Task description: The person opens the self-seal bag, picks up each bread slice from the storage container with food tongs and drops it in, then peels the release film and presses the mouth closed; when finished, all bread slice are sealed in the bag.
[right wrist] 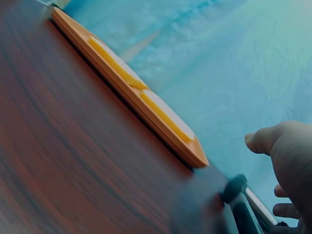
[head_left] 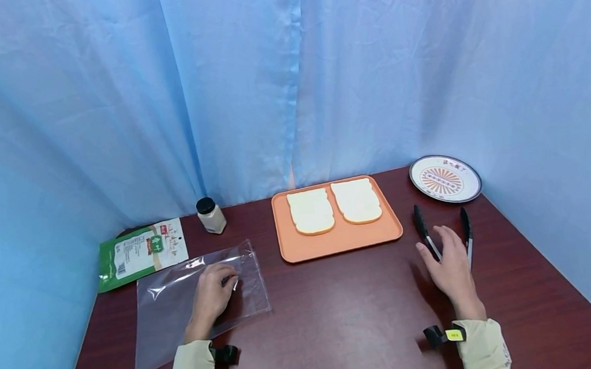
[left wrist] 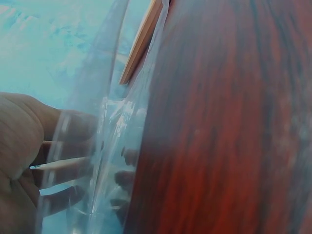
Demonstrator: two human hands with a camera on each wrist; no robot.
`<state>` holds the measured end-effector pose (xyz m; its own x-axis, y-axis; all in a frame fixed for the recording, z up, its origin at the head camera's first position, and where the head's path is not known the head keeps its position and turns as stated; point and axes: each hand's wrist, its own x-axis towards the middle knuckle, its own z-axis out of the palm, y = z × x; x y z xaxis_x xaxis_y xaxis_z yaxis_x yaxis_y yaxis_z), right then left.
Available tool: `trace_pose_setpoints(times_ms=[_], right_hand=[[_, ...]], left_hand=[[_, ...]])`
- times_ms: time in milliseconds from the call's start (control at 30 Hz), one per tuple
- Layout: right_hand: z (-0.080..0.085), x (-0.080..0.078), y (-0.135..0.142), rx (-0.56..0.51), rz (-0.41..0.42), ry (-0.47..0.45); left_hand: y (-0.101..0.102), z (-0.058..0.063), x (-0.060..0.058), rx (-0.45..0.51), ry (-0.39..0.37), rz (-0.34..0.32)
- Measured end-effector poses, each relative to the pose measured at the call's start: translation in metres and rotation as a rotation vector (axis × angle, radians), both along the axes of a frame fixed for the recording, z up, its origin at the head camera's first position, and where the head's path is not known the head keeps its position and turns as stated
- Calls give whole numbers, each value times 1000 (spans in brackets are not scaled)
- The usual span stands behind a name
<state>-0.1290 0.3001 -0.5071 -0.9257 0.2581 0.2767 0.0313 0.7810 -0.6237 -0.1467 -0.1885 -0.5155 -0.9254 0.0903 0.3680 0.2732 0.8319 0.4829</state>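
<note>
In the head view my left hand [head_left: 213, 292] is over a clear plastic bag [head_left: 172, 310] on the table, its fingers loosely bent. Through the film [left wrist: 109, 146] in the left wrist view the fingers [left wrist: 66, 170] show apart from one another; whether they touch the bag is unclear. On the right, my right hand [head_left: 450, 268] hovers at a pair of tongs [head_left: 423, 226] with black tips and metal arms. Its thumb [right wrist: 263, 139] and fingers are spread with no grip visible. The hand partly hides the tongs, whose two arms stand apart.
An orange tray [head_left: 342, 247] with two bread slices [head_left: 310, 211] lies at the back centre. A patterned plate [head_left: 446, 178] is at the back right. At the back left are a black-lidded jar [head_left: 212, 217] and a green-and-white packet [head_left: 141, 251]. Blue curtains [head_left: 247, 95] surround the table.
</note>
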Motion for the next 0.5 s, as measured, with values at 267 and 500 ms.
trace_pose_setpoints(times_ms=[267, 500], right_hand=[[-4, 0, 14, -3, -76, -34], [-9, 5, 19, 3, -124, -115]], left_hand=[[-1, -2, 0, 12, 33, -22], [0, -1, 0, 5, 15, -17]])
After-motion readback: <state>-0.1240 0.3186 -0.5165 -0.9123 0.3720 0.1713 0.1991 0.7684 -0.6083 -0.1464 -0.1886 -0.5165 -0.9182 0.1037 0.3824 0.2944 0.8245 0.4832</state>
